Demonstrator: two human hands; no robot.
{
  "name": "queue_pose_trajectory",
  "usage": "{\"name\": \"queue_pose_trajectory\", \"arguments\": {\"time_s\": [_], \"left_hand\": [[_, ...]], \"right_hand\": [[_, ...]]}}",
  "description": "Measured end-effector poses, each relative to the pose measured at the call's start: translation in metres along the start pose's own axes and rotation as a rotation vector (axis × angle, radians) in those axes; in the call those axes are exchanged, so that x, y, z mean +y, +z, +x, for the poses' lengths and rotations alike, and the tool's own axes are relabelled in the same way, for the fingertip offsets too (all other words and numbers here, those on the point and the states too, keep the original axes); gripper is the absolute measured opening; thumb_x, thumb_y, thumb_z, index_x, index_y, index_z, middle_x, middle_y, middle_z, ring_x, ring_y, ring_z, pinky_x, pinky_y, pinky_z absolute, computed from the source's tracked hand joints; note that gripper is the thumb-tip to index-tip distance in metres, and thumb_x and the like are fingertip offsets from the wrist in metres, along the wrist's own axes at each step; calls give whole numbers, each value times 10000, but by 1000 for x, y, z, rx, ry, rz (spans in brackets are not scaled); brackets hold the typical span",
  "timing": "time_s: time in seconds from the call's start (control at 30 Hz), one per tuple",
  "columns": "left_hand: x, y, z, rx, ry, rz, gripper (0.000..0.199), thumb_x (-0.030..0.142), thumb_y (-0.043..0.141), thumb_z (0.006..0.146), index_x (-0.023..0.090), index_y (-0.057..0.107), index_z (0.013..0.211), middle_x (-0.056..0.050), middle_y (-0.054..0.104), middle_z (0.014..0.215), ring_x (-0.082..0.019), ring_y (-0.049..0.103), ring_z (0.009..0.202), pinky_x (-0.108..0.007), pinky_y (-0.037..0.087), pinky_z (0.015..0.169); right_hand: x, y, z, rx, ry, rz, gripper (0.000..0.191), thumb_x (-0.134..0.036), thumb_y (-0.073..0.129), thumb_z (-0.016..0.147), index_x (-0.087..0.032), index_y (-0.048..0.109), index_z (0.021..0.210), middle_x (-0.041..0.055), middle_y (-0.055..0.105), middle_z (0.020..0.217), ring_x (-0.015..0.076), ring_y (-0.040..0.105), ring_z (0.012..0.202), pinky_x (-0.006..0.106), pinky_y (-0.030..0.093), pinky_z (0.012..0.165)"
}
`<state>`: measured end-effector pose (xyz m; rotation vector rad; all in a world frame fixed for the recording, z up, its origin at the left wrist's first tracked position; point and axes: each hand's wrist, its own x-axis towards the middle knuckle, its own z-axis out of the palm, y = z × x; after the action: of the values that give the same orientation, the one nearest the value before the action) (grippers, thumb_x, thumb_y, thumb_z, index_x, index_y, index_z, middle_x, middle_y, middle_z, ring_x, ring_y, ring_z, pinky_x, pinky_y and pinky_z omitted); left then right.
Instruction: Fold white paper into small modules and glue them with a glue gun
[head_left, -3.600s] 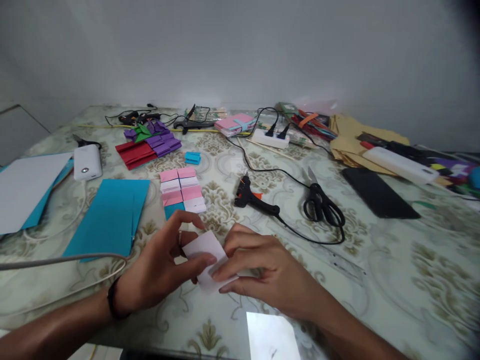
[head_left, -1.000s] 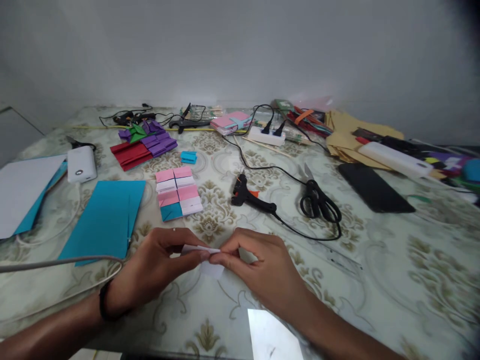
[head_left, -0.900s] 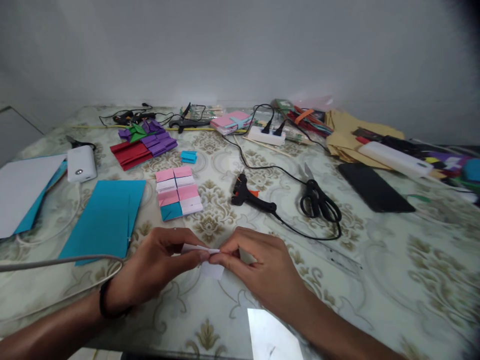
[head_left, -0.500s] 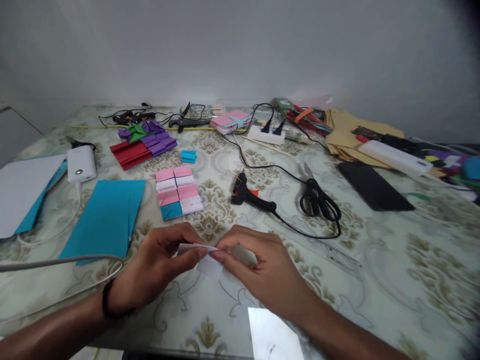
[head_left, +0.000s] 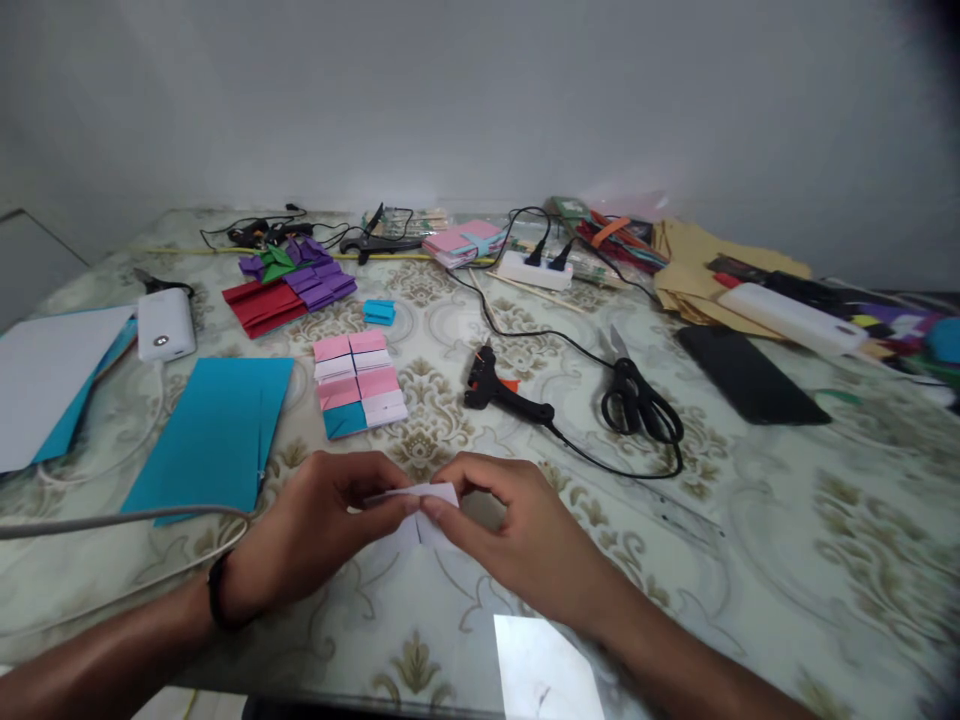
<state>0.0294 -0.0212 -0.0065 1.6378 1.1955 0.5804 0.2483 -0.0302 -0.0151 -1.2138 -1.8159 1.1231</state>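
Between my two hands is a small piece of white paper [head_left: 444, 492] with a fold across it. My left hand [head_left: 330, 525] pinches its left side, thumb on top. The thumb and fingers of my right hand [head_left: 502, 520] close on it from the right, so the thumbs almost meet at the middle. Part of the paper hangs down below the thumbs. Just beyond my hands lie folded pink, white and blue paper pieces [head_left: 358, 382] joined in a block. A lone folded blue paper piece [head_left: 379, 312] sits behind them.
Blue paper sheets [head_left: 206, 435] and a white power bank [head_left: 165, 325] are on the left. A black glue gun [head_left: 510, 395], scissors [head_left: 637, 400] and a black phone [head_left: 750, 375] lie to the right. A white sheet [head_left: 544, 670] rests near the front edge.
The white paper has been turned or refolded: more of it now shows on the right above my thumb, and a crease shows below. Both hands stay in nearly the same place.
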Motion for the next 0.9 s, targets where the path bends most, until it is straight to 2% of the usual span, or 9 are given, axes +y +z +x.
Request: {"name": "queue_pose_trajectory", "arguments": {"time_s": [0.1,0.2,0.4,0.6,0.77,0.9], "left_hand": [[-2,0,1,53,-22,-73,281,451,749,925,189,818,852,-29,786,771,-167,649,685,-242,460,597],[-3,1,0,63,-35,-123,281,459,763,913,190,810,846,-31,777,763,-163,642,673,-240,464,590],[1,4,2,113,-58,-199,265,432,778,877,175,786,812,-34,756,729,-150,615,627,-231,450,556],[0,1,4,83,-100,-276,233,400,840,838,180,772,805,-22,743,748,-146,615,650,-233,442,579],[-7,2,5,181,-131,-535,245,393,899,797,193,765,842,-24,754,798,-161,655,687,-250,487,612],[-9,4,7,173,-155,-626,306,373,940,751,181,712,824,-8,728,768,-146,653,673,-230,506,603]], "right_hand": [[0,0,1,-89,120,92,360,-364,685,965,-201,587,659,-33,563,625,125,489,595,250,387,546],[0,0,1,-118,187,177,379,-392,669,964,-207,556,653,-35,504,618,121,416,579,245,318,497],[1,0,0,-158,234,216,358,-457,661,964,-214,602,708,-15,560,680,146,470,605,278,362,545],[1,-4,0,-131,196,184,298,-400,662,978,-206,635,753,-16,607,710,146,529,650,275,410,591],[-2,-7,-1,-102,84,153,179,-265,746,914,-206,649,776,-25,683,770,150,613,743,276,470,712],[-1,-5,0,-62,62,197,172,-258,717,930,-205,662,776,-24,697,759,147,631,733,271,484,713]]}}
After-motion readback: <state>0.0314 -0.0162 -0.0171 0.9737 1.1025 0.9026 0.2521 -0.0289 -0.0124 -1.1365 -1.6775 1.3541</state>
